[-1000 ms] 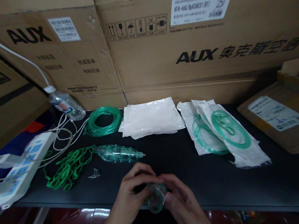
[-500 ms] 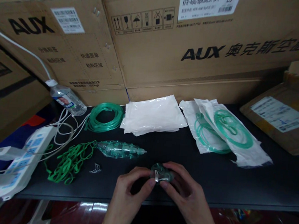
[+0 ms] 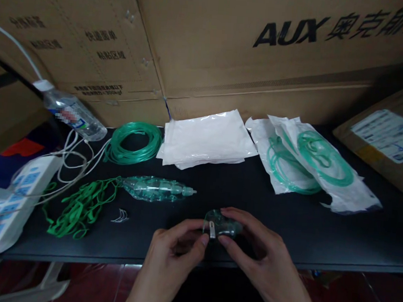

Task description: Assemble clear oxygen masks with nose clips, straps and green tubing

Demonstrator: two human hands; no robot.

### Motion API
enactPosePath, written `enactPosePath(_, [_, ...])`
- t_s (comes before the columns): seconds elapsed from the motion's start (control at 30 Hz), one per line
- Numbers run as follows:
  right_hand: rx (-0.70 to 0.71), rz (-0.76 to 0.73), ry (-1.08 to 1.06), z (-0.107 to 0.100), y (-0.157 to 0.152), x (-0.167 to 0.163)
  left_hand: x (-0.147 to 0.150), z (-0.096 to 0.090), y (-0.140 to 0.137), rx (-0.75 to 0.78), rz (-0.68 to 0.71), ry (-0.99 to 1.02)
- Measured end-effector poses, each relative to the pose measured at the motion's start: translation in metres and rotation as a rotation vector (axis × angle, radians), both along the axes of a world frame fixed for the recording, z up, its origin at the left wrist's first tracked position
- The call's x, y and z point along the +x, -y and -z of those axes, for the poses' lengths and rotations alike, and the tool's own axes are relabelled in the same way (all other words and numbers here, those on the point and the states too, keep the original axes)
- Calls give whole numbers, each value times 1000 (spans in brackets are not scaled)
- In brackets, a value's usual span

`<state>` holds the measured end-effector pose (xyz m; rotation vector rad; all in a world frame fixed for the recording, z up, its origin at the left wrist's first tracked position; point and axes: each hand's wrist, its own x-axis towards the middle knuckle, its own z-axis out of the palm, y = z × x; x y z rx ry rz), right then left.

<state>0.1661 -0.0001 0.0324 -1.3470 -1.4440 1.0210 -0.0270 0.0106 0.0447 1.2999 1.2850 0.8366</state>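
Okay, both hands are on one part: left hand (image 3: 175, 256) pinches the left rim, right hand (image 3: 261, 249) grips the right side of a small translucent green plastic mask (image 3: 226, 225) with a flat silver metal strip (image 3: 212, 230). Mask sits between the fingertips, over the black tabletop (image 3: 287, 218). Beyond left hand: long translucent green plastic bundle (image 3: 156, 188). Left of that hand: thin curved silver strips (image 3: 123, 216), then tangled bright-green cord (image 3: 75, 206). Farther ahead: flat white packets (image 3: 205, 139).
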Motion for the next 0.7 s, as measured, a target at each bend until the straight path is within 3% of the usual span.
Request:
enactPosePath(0.2, [49, 2, 67, 5, -3, 0, 6, 10, 3, 16, -18, 10])
enactPosePath(0.37, [207, 12, 162, 18, 1, -2, 6, 27, 7, 80, -22, -14])
enactPosePath(0.7, [368, -61, 354, 26, 2, 7, 9, 38, 3, 462, -123, -113])
